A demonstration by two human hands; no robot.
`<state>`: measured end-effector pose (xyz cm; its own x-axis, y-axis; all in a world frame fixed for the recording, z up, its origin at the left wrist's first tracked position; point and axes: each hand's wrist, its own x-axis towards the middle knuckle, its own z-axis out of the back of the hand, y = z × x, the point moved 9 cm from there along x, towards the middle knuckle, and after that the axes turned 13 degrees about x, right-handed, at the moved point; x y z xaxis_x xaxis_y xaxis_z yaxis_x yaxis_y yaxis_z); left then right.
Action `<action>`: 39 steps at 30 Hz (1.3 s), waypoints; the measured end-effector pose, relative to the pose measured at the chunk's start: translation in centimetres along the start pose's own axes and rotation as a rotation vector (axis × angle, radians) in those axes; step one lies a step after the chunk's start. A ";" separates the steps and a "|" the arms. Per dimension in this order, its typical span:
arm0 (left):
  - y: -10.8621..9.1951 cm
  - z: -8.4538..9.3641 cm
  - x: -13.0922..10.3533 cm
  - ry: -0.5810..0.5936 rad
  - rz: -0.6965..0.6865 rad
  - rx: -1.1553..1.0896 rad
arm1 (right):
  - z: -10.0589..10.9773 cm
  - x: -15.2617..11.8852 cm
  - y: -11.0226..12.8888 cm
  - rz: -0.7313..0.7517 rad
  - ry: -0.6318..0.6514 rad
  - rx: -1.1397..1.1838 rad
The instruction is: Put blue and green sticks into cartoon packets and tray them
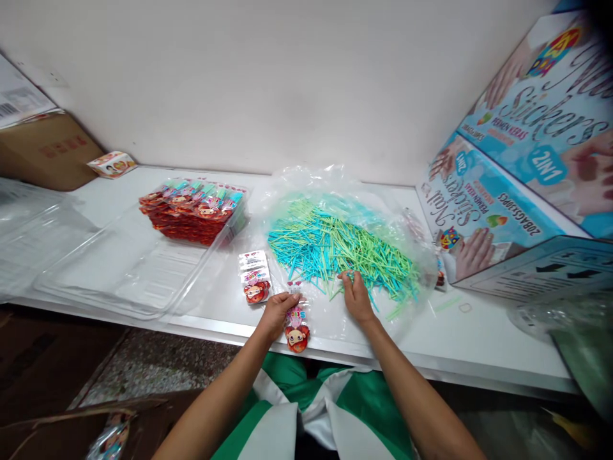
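Observation:
Near the table's front edge my left hand [278, 314] is closed on the upper part of a small printed sachet [297, 329] with a red-haired cartoon figure. My right hand [357, 295] is closed at the front of a pile of green and blue sticks [335, 246], fingertips together; what they pinch is too small to make out. The sticks lie on a clear plastic bag [316, 182]. Left of my left hand lies a small stack of similar sachets [255, 278]. Farther back left, a clear tray holds many filled sachets [191, 211].
Empty clear plastic trays [119, 281] cover the left of the white table [469, 345]. A brown carton [52, 150] and a small printed box [112, 164] stand behind them. Large blue Nail Stickers boxes [498, 211] stand at the right, with clear plastic [550, 316] before them.

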<state>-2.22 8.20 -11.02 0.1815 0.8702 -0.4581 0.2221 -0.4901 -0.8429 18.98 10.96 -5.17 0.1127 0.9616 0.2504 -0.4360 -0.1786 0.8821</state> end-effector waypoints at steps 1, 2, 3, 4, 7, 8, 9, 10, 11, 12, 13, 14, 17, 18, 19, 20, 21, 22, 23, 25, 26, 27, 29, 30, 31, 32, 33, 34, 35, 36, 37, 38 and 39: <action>0.0 0.0 0.0 0.000 0.000 -0.001 | 0.0 -0.1 0.1 -0.008 0.004 0.019; 0.0 0.0 0.0 0.000 0.001 -0.001 | 0.0 -0.2 0.1 -0.015 0.006 0.042; 0.0 0.0 0.0 0.002 0.001 -0.002 | 0.1 -0.2 0.2 -0.021 0.003 0.067; 0.0 0.0 0.0 0.003 0.003 -0.001 | 0.2 -0.2 0.4 -0.026 -0.003 0.092; 0.0 0.0 0.0 0.000 0.005 0.001 | 0.6 -0.2 0.9 -0.026 -0.030 0.146; 0.0 0.0 0.0 -0.002 0.006 0.003 | 0.8 -0.2 1.2 -0.020 -0.039 0.165; 0.0 0.0 0.0 -0.004 0.007 0.004 | 0.9 -0.2 1.5 -0.013 -0.049 0.183; 0.0 0.0 0.0 -0.005 0.008 0.004 | 1.1 -0.2 1.8 -0.005 -0.062 0.199; 0.0 0.0 -0.1 -0.006 0.008 0.003 | 1.3 -0.2 2.1 0.000 -0.078 0.212; -0.1 0.0 -0.1 -0.005 0.008 -0.001 | 1.5 -0.3 2.3 0.003 -0.095 0.219; -0.1 0.0 -0.1 -0.006 0.007 -0.006 | 1.6 -0.4 2.6 0.002 -0.112 0.222; -0.1 0.0 -0.1 -0.005 0.006 -0.010 | 1.7 -0.6 2.8 -0.003 -0.124 0.224; -0.1 -0.1 -0.2 0.001 0.005 -0.018 | 1.5 -1.3 3.3 -0.022 -0.128 0.236; -0.2 -0.1 -0.2 0.009 0.004 -0.018 | 1.3 -1.5 3.5 -0.027 -0.120 0.243; -0.2 -0.2 -0.2 0.018 0.002 -0.017 | 1.1 -1.8 3.6 -0.032 -0.106 0.249; -0.3 -0.3 -0.3 0.027 0.001 -0.015 | 0.8 -1.9 3.8 -0.037 -0.088 0.251; -0.5 -0.4 -0.5 0.033 -0.002 -0.010 | 0.6 -2.1 3.8 -0.044 -0.068 0.248; -0.8 -0.5 -0.7 0.037 -0.006 -0.004 | 0.3 -2.2 3.9 -0.050 -0.046 0.241; -1.3 -0.7 -0.9 0.037 -0.017 0.004 | 0.1 -2.2 3.9 -0.055 -0.021 0.230; -3.0 -1.6 -1.7 0.051 -0.061 0.020 | -0.5 -2.4 4.0 -0.050 0.035 0.203; -4.0 -2.3 -2.1 0.073 -0.096 0.027 | -0.8 -2.5 4.0 -0.040 0.065 0.190; -5.2 -3.3 -2.5 0.112 -0.130 0.035 | -1.2 -2.7 3.9 -0.028 0.096 0.176; -7.1 -5.7 -3.2 0.215 -0.183 0.052 | -2.1 -3.1 3.8 0.002 0.156 0.166; -7.6 -6.9 -3.3 0.273 -0.193 0.068 | -2.6 -3.4 3.7 0.026 0.185 0.172; -7.9 -8.1 -3.4 0.322 -0.196 0.087 | -3.1 -3.7 3.7 0.056 0.212 0.180; -7.9 -8.9 -3.3 0.357 -0.194 0.109 | -3.5 -4.0 3.7 0.088 0.233 0.187; -7.8 -9.6 -3.0 0.373 -0.192 0.131 | -3.8 -4.3 3.6 0.116 0.249 0.189; -7.5 -9.9 -2.7 0.375 -0.188 0.152 | -4.1 -4.5 3.5 0.136 0.263 0.187; -7.1 -10.1 -2.4 0.368 -0.181 0.167 | -4.2 -4.7 3.3 0.141 0.270 0.182; -6.6 -10.1 -2.2 0.357 -0.170 0.173 | -4.3 -4.9 3.0 0.134 0.271 0.178; -6.2 -9.9 -2.0 0.343 -0.156 0.169 | -4.3 -5.0 2.7 0.122 0.271 0.179; -5.9 -9.7 -1.9 0.333 -0.139 0.157 | -4.2 -5.1 2.5 0.110 0.267 0.182; -5.6 -9.5 -1.9 0.327 -0.123 0.141 | -4.1 -5.2 2.4 0.098 0.263 0.183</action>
<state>5.29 8.80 -2.76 0.4629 0.8486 -0.2560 0.1314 -0.3513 -0.9270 13.65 6.40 -5.97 -0.1663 0.9545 0.2475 -0.2634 -0.2849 0.9217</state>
